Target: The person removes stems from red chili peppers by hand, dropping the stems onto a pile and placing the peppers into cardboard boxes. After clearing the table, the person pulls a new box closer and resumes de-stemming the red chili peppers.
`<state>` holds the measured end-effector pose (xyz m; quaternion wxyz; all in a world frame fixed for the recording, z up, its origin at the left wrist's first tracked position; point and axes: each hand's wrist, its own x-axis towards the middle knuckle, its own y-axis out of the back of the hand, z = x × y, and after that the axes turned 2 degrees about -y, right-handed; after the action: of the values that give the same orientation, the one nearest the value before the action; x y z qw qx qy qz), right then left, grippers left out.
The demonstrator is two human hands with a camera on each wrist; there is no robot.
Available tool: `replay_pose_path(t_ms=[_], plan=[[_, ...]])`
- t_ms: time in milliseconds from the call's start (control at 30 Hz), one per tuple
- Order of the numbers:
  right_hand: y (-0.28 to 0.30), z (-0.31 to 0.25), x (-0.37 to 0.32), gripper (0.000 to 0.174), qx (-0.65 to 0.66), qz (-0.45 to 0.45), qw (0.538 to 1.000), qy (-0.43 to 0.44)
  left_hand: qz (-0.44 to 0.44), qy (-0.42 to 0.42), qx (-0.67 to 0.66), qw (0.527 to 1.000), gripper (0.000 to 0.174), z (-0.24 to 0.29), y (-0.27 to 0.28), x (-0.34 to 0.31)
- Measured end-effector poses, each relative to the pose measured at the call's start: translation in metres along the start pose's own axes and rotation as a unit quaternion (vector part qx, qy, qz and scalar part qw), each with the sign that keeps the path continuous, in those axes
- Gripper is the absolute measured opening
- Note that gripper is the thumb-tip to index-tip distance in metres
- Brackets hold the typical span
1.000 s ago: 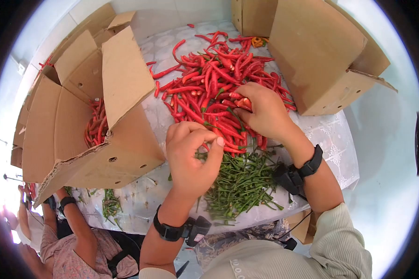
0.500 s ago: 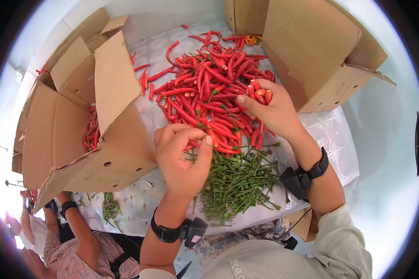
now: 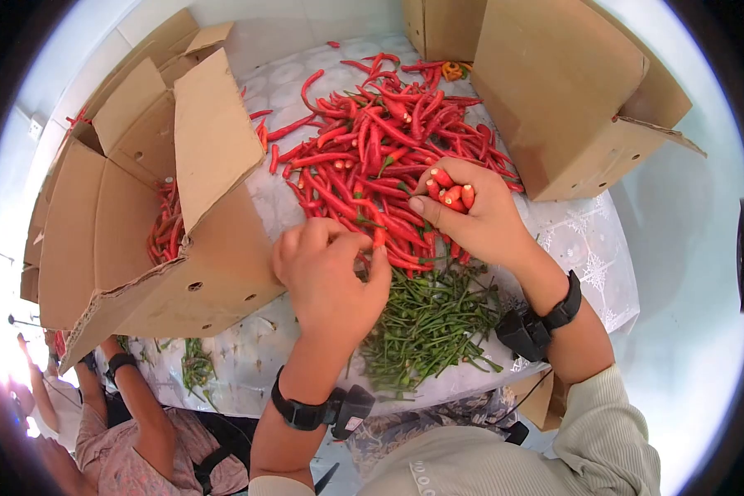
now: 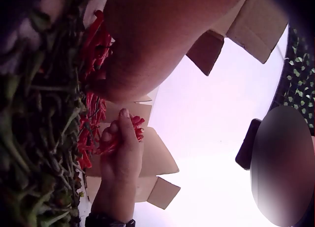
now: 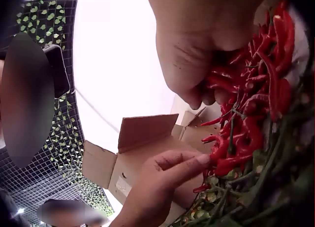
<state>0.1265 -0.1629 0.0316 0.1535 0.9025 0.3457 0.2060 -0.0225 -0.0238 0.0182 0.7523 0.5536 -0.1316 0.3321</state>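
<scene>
A heap of red chillies (image 3: 347, 157) lies on the covered table, some with green stems. My right hand (image 3: 479, 215) grips several red chillies (image 3: 452, 195), their pale cut ends facing up. At the heap's near edge my left hand (image 3: 331, 281) pinches the end of a red chilli (image 3: 379, 237) between thumb and forefinger. In the right wrist view the left hand's fingers (image 5: 189, 165) meet the near chillies (image 5: 231, 163), and the right hand (image 5: 202, 49) curls above. The left wrist view shows the right hand (image 4: 123, 153) round its bunch. Green stems (image 3: 430, 331) lie nearest the body.
An open cardboard box (image 3: 215, 264) with red chillies inside stands left of the heap. Another box (image 3: 554, 99) stands at the back right. Beside it lies something orange-yellow (image 3: 452, 71). Another person's arm (image 3: 145, 405) is at the lower left, near a small stem pile (image 3: 197, 364).
My right hand has drawn back from the heap and turned, bringing the cut ends of its chillies into view. A red chilli now shows at my left fingertips, where none was plain before.
</scene>
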Motion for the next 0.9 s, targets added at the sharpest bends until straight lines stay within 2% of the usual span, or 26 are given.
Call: replay_pose_path(t_ms=[33,167,267,367,467,567,667,733,767,867,900], plan=[[-0.003,-0.002,-0.002,0.016,-0.001,0.008,1.0,0.021,0.031,-0.005,-0.002,1.0,0.011,0.001,0.001,0.001],[-0.008,-0.01,-0.005,0.024,0.013,0.014,0.986,0.163,0.036,-0.029,-0.03,0.998,0.012,0.004,0.009,0.005],[-0.001,-0.01,-0.005,0.026,-0.022,-0.045,0.979,0.197,0.015,-0.037,-0.077,0.996,0.013,0.004,0.008,0.004],[-0.003,-0.007,-0.004,0.03,0.014,-0.109,0.975,0.194,0.005,-0.035,-0.135,0.99,0.013,0.003,0.006,0.005],[-0.003,-0.009,-0.008,0.032,-0.032,-0.118,0.982,0.147,-0.005,-0.027,-0.184,0.983,0.011,0.0,0.005,0.006],[-0.002,-0.007,-0.008,0.028,-0.087,-0.069,0.986,0.122,-0.013,-0.016,-0.193,0.981,0.011,-0.003,0.005,0.006],[0.003,-0.001,-0.005,0.022,-0.139,-0.004,0.98,0.14,0.013,0.007,-0.179,0.984,0.015,-0.008,0.002,0.005],[0.011,-0.005,-0.001,0.021,-0.181,0.02,0.966,0.183,0.032,0.027,-0.186,0.982,0.015,-0.011,0.003,0.005],[0.013,-0.006,0.0,0.02,-0.202,0.032,0.957,0.205,0.018,-0.001,-0.165,0.986,0.016,-0.01,0.004,0.006],[0.013,-0.006,-0.001,0.023,-0.222,0.059,0.961,0.154,-0.024,-0.078,-0.123,0.989,0.018,-0.004,0.006,0.009],[0.012,-0.007,-0.001,0.024,-0.198,0.06,0.972,0.112,-0.039,-0.101,-0.123,0.986,0.019,0.0,0.004,0.008]])
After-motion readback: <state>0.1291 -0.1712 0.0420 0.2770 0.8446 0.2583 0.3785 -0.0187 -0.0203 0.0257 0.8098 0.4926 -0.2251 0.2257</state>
